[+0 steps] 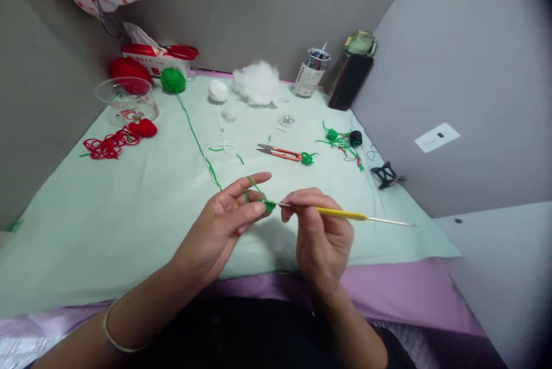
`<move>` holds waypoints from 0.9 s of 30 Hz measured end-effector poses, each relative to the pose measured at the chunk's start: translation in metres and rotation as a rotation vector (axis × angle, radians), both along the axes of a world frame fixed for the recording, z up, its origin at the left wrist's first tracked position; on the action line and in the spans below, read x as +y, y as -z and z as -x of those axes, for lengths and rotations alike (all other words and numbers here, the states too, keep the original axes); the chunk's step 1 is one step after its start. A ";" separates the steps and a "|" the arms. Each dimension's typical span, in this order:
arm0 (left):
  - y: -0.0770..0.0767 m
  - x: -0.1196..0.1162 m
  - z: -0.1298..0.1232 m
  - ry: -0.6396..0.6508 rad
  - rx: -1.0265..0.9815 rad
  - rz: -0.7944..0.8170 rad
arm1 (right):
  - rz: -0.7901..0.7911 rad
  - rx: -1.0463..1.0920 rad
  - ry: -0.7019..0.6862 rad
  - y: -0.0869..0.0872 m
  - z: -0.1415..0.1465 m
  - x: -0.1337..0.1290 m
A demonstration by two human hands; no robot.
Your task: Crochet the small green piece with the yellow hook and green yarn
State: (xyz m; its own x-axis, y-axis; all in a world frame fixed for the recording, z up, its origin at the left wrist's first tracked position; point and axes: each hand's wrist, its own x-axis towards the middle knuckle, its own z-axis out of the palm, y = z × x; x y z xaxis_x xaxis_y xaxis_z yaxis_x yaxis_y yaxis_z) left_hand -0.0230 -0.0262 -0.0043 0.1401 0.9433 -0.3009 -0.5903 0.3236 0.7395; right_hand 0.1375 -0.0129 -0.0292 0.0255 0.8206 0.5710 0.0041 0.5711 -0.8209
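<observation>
Between the thumb and fingers of my left hand is a small green crochet piece, mostly covered by the fingertips. Green yarn runs from a green yarn ball at the back left to this hand and passes over its raised index finger. My right hand is closed around a crochet hook with a yellow handle and metal ends. The hook's left tip meets the green piece, though the exact stitch is too small to make out.
Thread snips lie beyond my hands. Behind them are white stuffing and a white yarn ball. Red yarn and a clear plastic tub sit left. Yarn scraps, a black clip and a phone are right.
</observation>
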 end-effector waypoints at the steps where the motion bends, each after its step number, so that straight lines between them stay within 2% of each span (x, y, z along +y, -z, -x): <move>1: 0.000 -0.001 -0.001 -0.005 0.031 -0.023 | 0.005 -0.006 -0.022 -0.001 0.002 0.001; 3: 0.001 -0.003 -0.004 -0.003 0.071 -0.072 | -0.028 -0.050 -0.013 0.001 0.004 0.001; 6: 0.003 -0.005 -0.007 -0.038 0.079 -0.103 | -0.131 -0.197 0.080 0.009 0.005 -0.004; 8: 0.005 -0.004 -0.008 -0.036 0.045 -0.050 | -0.238 -0.346 0.154 0.015 0.003 -0.009; 10: 0.007 -0.001 -0.006 0.027 -0.038 0.031 | -0.298 -0.406 0.179 0.017 0.001 -0.010; 13: 0.009 0.003 -0.001 0.100 -0.139 0.073 | -0.126 -0.180 0.122 0.011 -0.004 -0.005; 16: 0.007 0.004 0.001 0.043 -0.065 0.009 | 0.102 0.111 -0.033 0.004 -0.004 0.002; 19: 0.005 0.001 0.000 0.032 0.048 -0.054 | 0.170 0.150 -0.144 0.004 -0.002 0.005; 22: 0.005 -0.002 -0.001 0.050 0.116 -0.077 | 0.212 0.141 -0.149 0.007 -0.001 0.006; 27: 0.006 -0.002 0.002 0.042 0.176 -0.091 | 0.304 0.285 -0.207 0.007 -0.003 0.009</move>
State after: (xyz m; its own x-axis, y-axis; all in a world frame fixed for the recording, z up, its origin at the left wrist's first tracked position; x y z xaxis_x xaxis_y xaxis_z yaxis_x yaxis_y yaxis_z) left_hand -0.0248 -0.0279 -0.0104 0.1322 0.9621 -0.2384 -0.4366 0.2725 0.8574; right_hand 0.1407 -0.0041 -0.0362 -0.0357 0.9540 0.2977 -0.3350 0.2692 -0.9029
